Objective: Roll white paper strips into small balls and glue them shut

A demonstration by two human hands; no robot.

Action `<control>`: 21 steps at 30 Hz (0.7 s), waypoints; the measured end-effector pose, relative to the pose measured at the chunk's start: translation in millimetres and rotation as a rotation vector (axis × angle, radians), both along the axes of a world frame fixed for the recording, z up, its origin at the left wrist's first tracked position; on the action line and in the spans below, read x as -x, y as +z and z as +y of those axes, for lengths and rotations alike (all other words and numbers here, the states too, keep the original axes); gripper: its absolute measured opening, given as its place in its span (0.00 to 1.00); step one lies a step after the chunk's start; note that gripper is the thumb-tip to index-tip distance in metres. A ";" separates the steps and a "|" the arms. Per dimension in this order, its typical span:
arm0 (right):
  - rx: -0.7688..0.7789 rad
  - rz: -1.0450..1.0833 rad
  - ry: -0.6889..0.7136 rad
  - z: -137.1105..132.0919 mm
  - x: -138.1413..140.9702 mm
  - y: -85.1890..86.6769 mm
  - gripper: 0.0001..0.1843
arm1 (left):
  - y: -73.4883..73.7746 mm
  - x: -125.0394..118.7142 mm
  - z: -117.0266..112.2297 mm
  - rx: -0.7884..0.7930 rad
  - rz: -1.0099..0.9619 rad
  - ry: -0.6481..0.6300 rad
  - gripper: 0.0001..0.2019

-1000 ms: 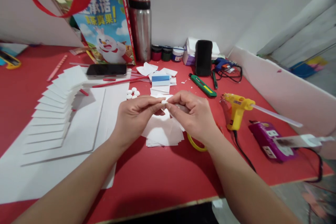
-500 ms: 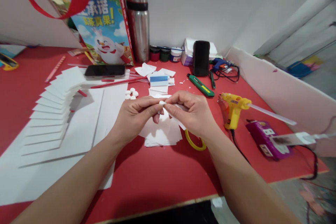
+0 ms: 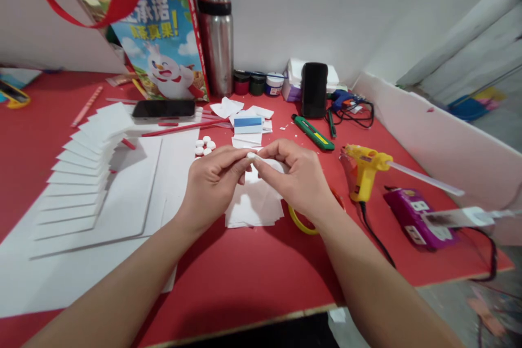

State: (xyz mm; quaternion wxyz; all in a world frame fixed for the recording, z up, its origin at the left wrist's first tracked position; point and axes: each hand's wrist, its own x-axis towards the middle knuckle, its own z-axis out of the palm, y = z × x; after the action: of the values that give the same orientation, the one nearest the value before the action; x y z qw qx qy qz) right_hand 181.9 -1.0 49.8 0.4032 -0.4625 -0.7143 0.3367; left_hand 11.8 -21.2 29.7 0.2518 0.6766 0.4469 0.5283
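A small white piece (image 3: pixel 252 156) is pinched between the thumb and fingertips of the left hand (image 3: pixel 212 180) and the right hand (image 3: pixel 294 176); both grips are closed to a narrow pinch, the remaining fingers curled. The piece is held above the paper stack (image 3: pixel 253 213). Both hands are extended forward and angled inward over the red table (image 3: pixel 261 266). White balls (image 3: pixel 205 144) are seen just beyond the left hand.

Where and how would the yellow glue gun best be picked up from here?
I'd take the glue gun by its handle, right hand coming from the near side. The handle points towards the person, while the glue stick juts from the right end. The cord leaves the handle's near end, so the fingers should probably close above it.
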 end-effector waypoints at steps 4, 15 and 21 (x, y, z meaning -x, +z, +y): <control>-0.050 -0.055 -0.064 -1.7 1.7 -2.4 0.06 | 0.6 -2.0 -0.4 0.047 -0.034 0.025 0.07; -0.146 0.090 -0.016 -12.1 10.2 0.7 0.06 | -5.4 -7.1 -7.3 -0.251 0.104 0.135 0.13; -0.099 0.066 -0.014 -7.7 2.5 3.0 0.07 | -4.2 -1.5 -7.1 -0.149 0.061 0.007 0.16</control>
State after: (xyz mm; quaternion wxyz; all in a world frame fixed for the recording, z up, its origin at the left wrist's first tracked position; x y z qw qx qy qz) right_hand 179.4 -8.7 52.8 0.4511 -0.4357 -0.7131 0.3132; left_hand 13.3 -28.3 25.5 0.1850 0.7077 0.4163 0.5400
